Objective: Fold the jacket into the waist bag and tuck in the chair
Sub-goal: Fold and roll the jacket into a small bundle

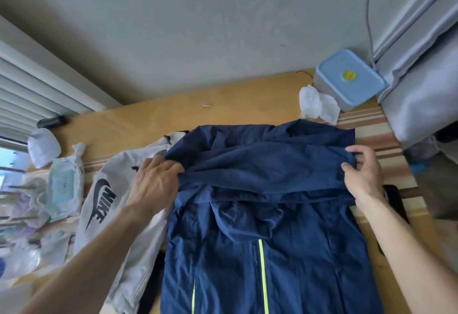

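Observation:
A navy blue jacket with neon yellow stripes lies spread on the wooden table, its far end folded back toward me in a thick band. My left hand pinches the left end of that folded band. At the band's right end my right hand grips the fabric between thumb and fingers. A light grey waist bag with a black Nike logo lies just left of the jacket, partly under my left forearm. No chair is in view.
A blue-lidded box and crumpled white tissue sit at the table's far right. A wet-wipes pack and plastic bags crowd the left edge. A black strap lies right of the jacket. The wall bounds the far side.

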Demonstrator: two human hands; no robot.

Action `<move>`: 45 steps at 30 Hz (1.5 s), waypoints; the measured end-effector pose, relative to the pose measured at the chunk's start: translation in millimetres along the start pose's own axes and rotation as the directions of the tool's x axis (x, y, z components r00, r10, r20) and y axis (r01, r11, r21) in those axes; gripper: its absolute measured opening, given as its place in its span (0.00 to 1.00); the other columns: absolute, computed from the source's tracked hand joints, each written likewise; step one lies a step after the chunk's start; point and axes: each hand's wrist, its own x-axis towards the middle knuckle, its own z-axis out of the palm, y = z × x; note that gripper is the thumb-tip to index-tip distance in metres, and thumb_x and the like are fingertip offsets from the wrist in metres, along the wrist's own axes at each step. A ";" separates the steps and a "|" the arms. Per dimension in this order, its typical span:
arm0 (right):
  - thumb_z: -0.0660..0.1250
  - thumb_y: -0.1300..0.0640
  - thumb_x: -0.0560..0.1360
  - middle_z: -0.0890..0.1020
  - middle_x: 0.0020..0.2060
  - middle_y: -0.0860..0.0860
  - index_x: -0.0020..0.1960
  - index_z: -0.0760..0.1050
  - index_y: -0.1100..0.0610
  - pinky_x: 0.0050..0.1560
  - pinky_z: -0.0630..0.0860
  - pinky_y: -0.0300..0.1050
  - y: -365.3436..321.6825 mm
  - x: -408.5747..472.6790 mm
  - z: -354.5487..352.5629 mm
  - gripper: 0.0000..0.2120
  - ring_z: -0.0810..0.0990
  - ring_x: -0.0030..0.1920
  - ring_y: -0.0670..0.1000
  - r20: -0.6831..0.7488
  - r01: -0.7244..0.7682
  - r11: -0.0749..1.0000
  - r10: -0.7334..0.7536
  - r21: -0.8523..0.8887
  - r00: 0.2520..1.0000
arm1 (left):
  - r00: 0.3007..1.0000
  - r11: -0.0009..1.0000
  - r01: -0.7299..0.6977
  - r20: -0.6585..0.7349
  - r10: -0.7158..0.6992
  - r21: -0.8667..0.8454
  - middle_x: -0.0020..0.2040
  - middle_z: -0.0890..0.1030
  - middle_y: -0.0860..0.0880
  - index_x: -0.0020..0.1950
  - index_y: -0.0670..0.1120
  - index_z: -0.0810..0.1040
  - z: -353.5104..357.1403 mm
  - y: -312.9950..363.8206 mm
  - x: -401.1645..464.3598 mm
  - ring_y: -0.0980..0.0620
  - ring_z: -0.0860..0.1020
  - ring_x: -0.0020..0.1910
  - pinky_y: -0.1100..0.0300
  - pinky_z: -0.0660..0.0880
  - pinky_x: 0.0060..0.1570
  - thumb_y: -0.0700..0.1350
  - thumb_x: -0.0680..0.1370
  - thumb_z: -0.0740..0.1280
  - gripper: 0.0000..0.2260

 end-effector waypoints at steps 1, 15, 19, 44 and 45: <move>0.70 0.64 0.76 0.79 0.54 0.46 0.53 0.78 0.41 0.55 0.80 0.57 1.7 2.7 -4.2 0.17 0.79 0.57 0.56 0.080 0.074 0.997 -0.072 -0.022 0.994 | 0.999 0.999 -0.042 -0.031 0.042 -0.012 0.52 0.86 0.49 0.51 0.46 0.84 -2.0 -3.7 3.6 0.42 0.80 0.54 0.49 0.72 0.56 0.41 0.74 0.66 0.10; 0.70 0.57 0.78 0.86 0.45 0.47 0.50 0.83 0.52 0.52 0.77 0.45 -39.4 14.2 -46.6 0.03 0.85 0.52 0.49 0.226 -0.085 0.913 -0.008 0.399 0.974 | 0.960 0.775 0.278 0.129 -0.249 -0.568 0.32 0.77 0.44 0.38 0.43 0.78 -53.0 -26.0 26.3 0.47 0.71 0.34 0.55 0.69 0.40 0.47 0.74 0.61 0.11; 0.67 0.49 0.81 0.84 0.51 0.53 0.54 0.81 0.53 0.52 0.77 0.48 -38.3 25.6 -27.9 0.08 0.82 0.55 0.57 0.166 -0.075 0.987 0.052 0.139 0.985 | 0.934 0.833 0.357 0.161 -0.319 -0.422 0.32 0.81 0.44 0.42 0.50 0.79 -45.7 -17.9 52.5 0.44 0.77 0.33 0.59 0.72 0.34 0.44 0.77 0.66 0.05; 0.56 0.42 0.82 0.48 0.82 0.58 0.82 0.56 0.47 0.77 0.57 0.63 140.5 -207.7 37.3 0.30 0.47 0.82 0.61 0.589 0.794 0.367 -0.534 -0.485 0.607 | 0.991 0.998 -0.054 0.116 0.059 -0.041 0.84 0.47 0.46 0.83 0.60 0.51 96.8 174.7 -150.1 0.43 0.50 0.83 0.41 0.60 0.76 0.60 0.84 0.55 0.28; 0.56 0.40 0.82 0.48 0.83 0.58 0.82 0.55 0.46 0.77 0.58 0.63 155.4 -216.6 36.3 0.30 0.46 0.82 0.61 0.606 0.781 0.353 -0.496 -0.515 0.623 | 0.987 0.998 -0.063 0.148 0.067 -0.031 0.84 0.47 0.45 0.83 0.59 0.52 104.1 174.8 -162.9 0.42 0.51 0.83 0.41 0.61 0.75 0.59 0.84 0.55 0.28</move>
